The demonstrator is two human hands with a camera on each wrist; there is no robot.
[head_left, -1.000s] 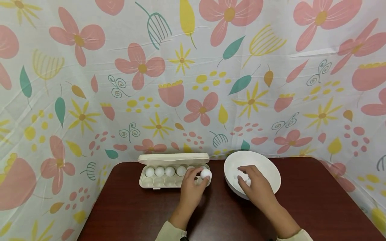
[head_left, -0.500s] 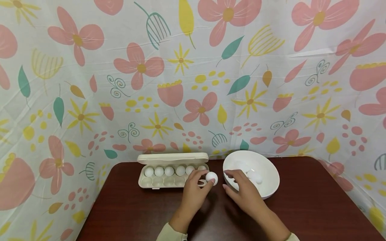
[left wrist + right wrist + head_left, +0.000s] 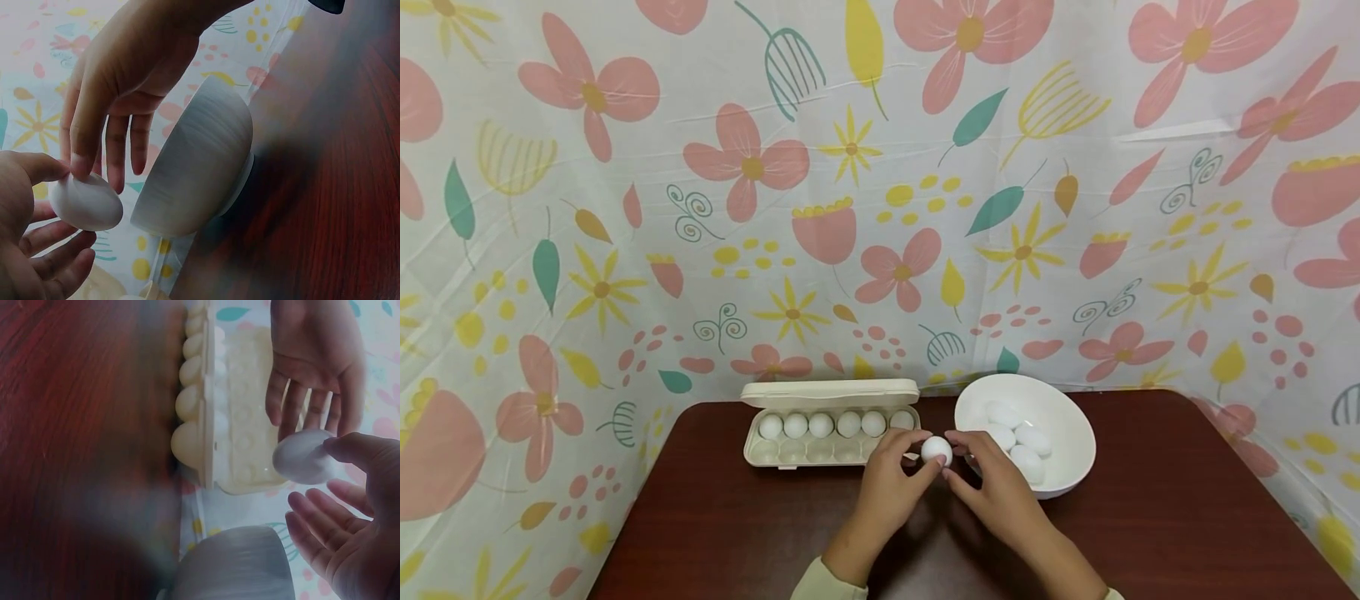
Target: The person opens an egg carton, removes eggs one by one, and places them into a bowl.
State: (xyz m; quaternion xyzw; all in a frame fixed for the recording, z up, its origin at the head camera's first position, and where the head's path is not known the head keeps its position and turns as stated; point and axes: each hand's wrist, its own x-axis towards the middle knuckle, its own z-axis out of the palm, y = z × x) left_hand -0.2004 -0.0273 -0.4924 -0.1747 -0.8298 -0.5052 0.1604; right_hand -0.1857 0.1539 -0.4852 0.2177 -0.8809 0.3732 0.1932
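Observation:
A white egg (image 3: 936, 451) is between my two hands, above the table in front of the gap between carton and bowl. My left hand (image 3: 887, 483) pinches it from the left with thumb and fingers. From the right, my right hand (image 3: 1003, 492) has its thumb on the shell and fingertips curved close around it, as the right wrist view shows on the egg (image 3: 305, 456). The cream egg carton (image 3: 831, 393) stands with its lid up, several eggs in its back row and bare cups in front. Several eggs (image 3: 1033, 439) lie in the white bowl (image 3: 1078, 450).
The dark red-brown table (image 3: 737, 533) carries the carton at left and the bowl at right, near its back edge. A white curtain with a floral print (image 3: 880, 208) hangs right behind and around the sides.
My left hand has carried the egg right, away from the carton. My right hand has come out of the bowl and moved left to the egg, uncovering the eggs in the bowl.

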